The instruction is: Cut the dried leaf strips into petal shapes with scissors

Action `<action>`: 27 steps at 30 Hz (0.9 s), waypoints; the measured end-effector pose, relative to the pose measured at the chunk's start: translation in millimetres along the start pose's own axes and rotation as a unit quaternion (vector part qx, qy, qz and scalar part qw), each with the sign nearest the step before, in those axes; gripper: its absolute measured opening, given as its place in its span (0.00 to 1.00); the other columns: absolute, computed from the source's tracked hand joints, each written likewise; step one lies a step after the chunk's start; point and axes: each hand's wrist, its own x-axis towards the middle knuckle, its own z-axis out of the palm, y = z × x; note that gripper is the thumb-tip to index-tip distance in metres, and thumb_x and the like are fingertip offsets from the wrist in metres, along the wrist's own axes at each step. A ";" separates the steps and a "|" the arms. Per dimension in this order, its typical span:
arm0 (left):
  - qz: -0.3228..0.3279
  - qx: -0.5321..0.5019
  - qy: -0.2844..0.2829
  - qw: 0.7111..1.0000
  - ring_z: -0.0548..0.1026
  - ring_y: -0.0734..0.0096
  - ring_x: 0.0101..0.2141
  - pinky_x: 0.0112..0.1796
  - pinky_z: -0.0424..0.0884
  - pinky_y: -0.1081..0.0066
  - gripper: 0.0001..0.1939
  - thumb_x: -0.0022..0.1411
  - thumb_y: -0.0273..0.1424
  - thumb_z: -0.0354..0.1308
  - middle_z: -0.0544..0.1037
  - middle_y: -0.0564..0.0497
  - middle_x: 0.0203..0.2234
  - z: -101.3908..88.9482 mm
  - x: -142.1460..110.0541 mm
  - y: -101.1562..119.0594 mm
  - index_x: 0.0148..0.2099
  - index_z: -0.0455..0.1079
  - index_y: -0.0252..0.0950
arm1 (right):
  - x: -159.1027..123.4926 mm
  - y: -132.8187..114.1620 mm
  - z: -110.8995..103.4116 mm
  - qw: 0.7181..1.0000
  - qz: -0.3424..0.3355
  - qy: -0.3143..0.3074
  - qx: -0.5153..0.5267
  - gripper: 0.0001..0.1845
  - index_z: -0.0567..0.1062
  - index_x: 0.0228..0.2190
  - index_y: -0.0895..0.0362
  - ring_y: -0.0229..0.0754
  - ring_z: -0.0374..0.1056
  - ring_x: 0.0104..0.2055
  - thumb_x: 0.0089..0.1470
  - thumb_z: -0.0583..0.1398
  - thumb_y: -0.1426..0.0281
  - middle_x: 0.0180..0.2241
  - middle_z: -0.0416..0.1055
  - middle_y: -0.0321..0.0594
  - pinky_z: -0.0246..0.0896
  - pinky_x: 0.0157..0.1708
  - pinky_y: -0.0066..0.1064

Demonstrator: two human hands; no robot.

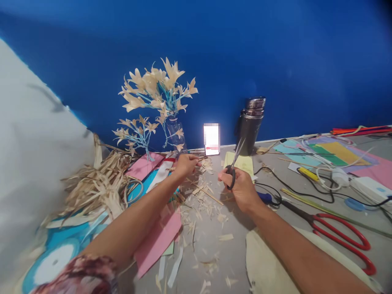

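My right hand (pixel 243 188) grips a small pair of scissors (pixel 235 163) by the black handles, with the blades pointing up and slightly parted. My left hand (pixel 186 164) reaches forward to the pale dried-leaf scraps (pixel 206 165) in front of the phone. Its fingers are pressed together, and whatever they may hold is too small to make out. Behind it stands a clear bottle (pixel 176 134) holding pale flowers (pixel 156 85) on blue stems. A smaller bunch of such flowers (pixel 139 134) is to its left.
A lit phone (pixel 212 139) leans against the blue wall beside a dark flask (pixel 251 126). Dried husks (pixel 94 183) and pink paper (pixel 161 245) lie left. Large red-handled scissors (pixel 339 228), black cables (pixel 306 190), a yellow cutter (pixel 308 174) and coloured sheets (pixel 337 153) lie right.
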 end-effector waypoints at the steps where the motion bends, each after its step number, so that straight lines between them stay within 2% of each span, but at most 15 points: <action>1: 0.002 -0.009 -0.007 1.000 0.63 0.80 0.13 0.16 0.53 0.77 0.04 0.50 0.25 0.62 0.77 0.50 0.19 -12.6 -9.6 3.3 0.31 0.75 0.32 | -0.4 0.0 -0.7 1.000 0.000 -0.001 -0.006 0.18 0.72 0.25 0.58 0.33 0.52 0.20 0.40 0.67 0.57 0.20 0.64 0.31 0.46 0.19 0.26; 4: 0.019 -0.037 -0.029 0.999 0.63 0.80 0.14 0.18 0.55 0.78 0.07 0.52 0.31 0.61 0.75 0.52 0.18 -62.7 -47.0 6.1 0.33 0.75 0.32 | -4.0 2.5 -0.7 0.999 -0.018 -0.009 -0.043 0.18 0.72 0.26 0.58 0.33 0.54 0.20 0.41 0.68 0.57 0.21 0.67 0.32 0.47 0.19 0.26; 7: 0.032 -0.020 0.004 0.999 0.64 0.79 0.16 0.19 0.57 0.77 0.10 0.52 0.35 0.62 0.74 0.53 0.19 -114.6 -86.0 -5.1 0.35 0.75 0.33 | -8.9 9.1 2.5 0.991 -0.045 -0.045 -0.118 0.16 0.73 0.26 0.58 0.35 0.57 0.22 0.42 0.68 0.58 0.21 0.67 0.33 0.52 0.22 0.26; 9: 0.030 0.057 0.045 0.997 0.67 0.75 0.19 0.22 0.61 0.75 0.11 0.54 0.36 0.60 0.75 0.52 0.20 -139.6 -106.2 -18.8 0.35 0.75 0.34 | -12.2 14.6 5.5 0.982 -0.055 -0.088 -0.157 0.16 0.73 0.26 0.58 0.36 0.59 0.23 0.42 0.68 0.60 0.21 0.67 0.33 0.54 0.23 0.26; 11: 0.046 0.184 0.052 0.980 0.73 0.68 0.26 0.29 0.68 0.70 0.10 0.54 0.34 0.58 0.78 0.50 0.25 -152.7 -119.4 -33.9 0.36 0.76 0.36 | -15.1 19.6 8.1 0.974 -0.052 -0.118 -0.183 0.15 0.73 0.26 0.58 0.36 0.59 0.24 0.43 0.68 0.60 0.22 0.67 0.34 0.54 0.23 0.26; 13: 0.096 0.312 0.028 0.945 0.75 0.61 0.35 0.38 0.70 0.64 0.12 0.55 0.30 0.56 0.79 0.47 0.34 -154.2 -126.0 -47.5 0.41 0.77 0.36 | -17.2 22.9 9.5 0.967 -0.047 -0.129 -0.215 0.15 0.73 0.26 0.58 0.36 0.59 0.24 0.44 0.67 0.60 0.22 0.67 0.34 0.54 0.23 0.26; 15: 0.164 0.403 -0.001 0.900 0.72 0.57 0.42 0.43 0.68 0.60 0.18 0.54 0.23 0.53 0.76 0.43 0.40 -148.3 -127.4 -58.0 0.47 0.76 0.37 | -18.3 24.5 9.7 0.957 -0.051 -0.131 -0.255 0.14 0.73 0.26 0.58 0.36 0.59 0.23 0.45 0.66 0.60 0.22 0.67 0.34 0.55 0.23 0.26; 18: 0.229 0.479 -0.020 0.847 0.69 0.56 0.43 0.42 0.67 0.59 0.24 0.52 0.18 0.51 0.73 0.42 0.41 -137.3 -123.8 -69.1 0.49 0.75 0.39 | -18.3 25.3 9.0 0.940 -0.070 -0.131 -0.308 0.13 0.73 0.27 0.57 0.37 0.60 0.23 0.47 0.65 0.60 0.23 0.68 0.35 0.55 0.23 0.27; 20: 0.250 0.503 -0.013 0.827 0.67 0.56 0.43 0.41 0.67 0.60 0.23 0.53 0.17 0.51 0.72 0.42 0.41 -133.3 -119.8 -75.0 0.48 0.75 0.39 | -17.8 26.1 8.6 0.931 -0.081 -0.132 -0.330 0.13 0.73 0.27 0.57 0.37 0.60 0.24 0.47 0.65 0.60 0.23 0.69 0.35 0.55 0.23 0.27; 23: 0.287 0.489 0.002 0.823 0.68 0.59 0.40 0.40 0.66 0.61 0.18 0.58 0.19 0.51 0.73 0.43 0.39 -132.7 -114.2 -81.5 0.44 0.77 0.38 | -16.4 27.4 8.1 0.932 -0.080 -0.137 -0.327 0.14 0.73 0.27 0.57 0.37 0.60 0.23 0.46 0.66 0.60 0.22 0.68 0.34 0.55 0.23 0.27; 27: 0.339 0.383 0.052 0.858 0.70 0.63 0.37 0.38 0.67 0.64 0.12 0.64 0.25 0.52 0.74 0.44 0.34 -134.0 -113.6 -78.2 0.38 0.78 0.36 | -13.0 26.6 6.8 0.958 -0.050 -0.141 -0.246 0.16 0.73 0.26 0.58 0.36 0.60 0.23 0.44 0.68 0.59 0.22 0.67 0.34 0.56 0.23 0.27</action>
